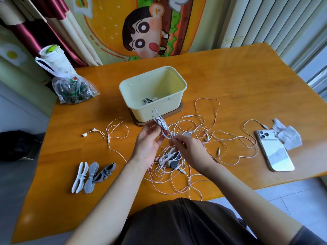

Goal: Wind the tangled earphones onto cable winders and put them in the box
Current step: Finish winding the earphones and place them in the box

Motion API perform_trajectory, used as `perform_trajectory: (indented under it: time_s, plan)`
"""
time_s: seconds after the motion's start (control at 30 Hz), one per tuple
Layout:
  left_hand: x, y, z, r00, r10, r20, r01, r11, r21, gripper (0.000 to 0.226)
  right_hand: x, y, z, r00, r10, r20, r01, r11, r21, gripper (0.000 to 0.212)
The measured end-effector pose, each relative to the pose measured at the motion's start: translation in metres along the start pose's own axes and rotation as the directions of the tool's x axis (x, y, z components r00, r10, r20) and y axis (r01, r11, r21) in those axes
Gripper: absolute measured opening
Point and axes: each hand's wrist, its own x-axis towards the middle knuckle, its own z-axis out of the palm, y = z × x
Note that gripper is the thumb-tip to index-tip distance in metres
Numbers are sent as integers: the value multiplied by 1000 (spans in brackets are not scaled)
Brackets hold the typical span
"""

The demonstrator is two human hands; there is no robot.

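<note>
My left hand (147, 143) holds a grey cable winder (161, 123) upright above the table, in front of the cream box (153, 93). My right hand (188, 149) pinches a thin white cable at the winder's lower end. Under both hands lies a tangle of pink-white earphone cables (200, 131) with a white winder (167, 157) and a dark one (175, 160) in it. One wound earphone (148, 101) lies inside the box. Three spare winders, white (79, 176), grey (91, 176) and dark grey (105, 172), lie at the front left.
A phone (273, 150) lies face down at the right with a cable plugged in, beside crumpled tissue (287, 134). A plastic bag (73, 91) and a cup (53, 59) stand at the table's back left corner. An earbud (85, 134) lies to the left.
</note>
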Motion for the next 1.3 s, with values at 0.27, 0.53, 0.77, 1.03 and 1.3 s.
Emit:
perform_trajectory:
  time_s: [0.27, 0.53, 0.77, 1.03, 1.3]
  plan:
    - [4, -4, -9, 975, 181, -128, -119, 914, 387, 16, -4, -9, -1, 998, -67, 8, 67, 997, -36, 24]
    - [5, -15, -23, 935, 354, -32, -190, 574, 796, 15, -8, -11, 0, 988, -115, 105, 124, 989, -80, 25]
    - [1, -13, -22, 958, 229, 171, -265, 491, 830, 15, 3, -2, -25, 995, -100, 14, 101, 988, -114, 19]
    - [-4, -15, -22, 965, 101, 243, -262, 452, 853, 20, 8, 2, -39, 997, -81, 11, 81, 980, -183, 17]
    - [-7, -5, -23, 962, -75, 264, -186, 525, 831, 23, 13, 1, -47, 995, -72, -70, 63, 990, -129, 5]
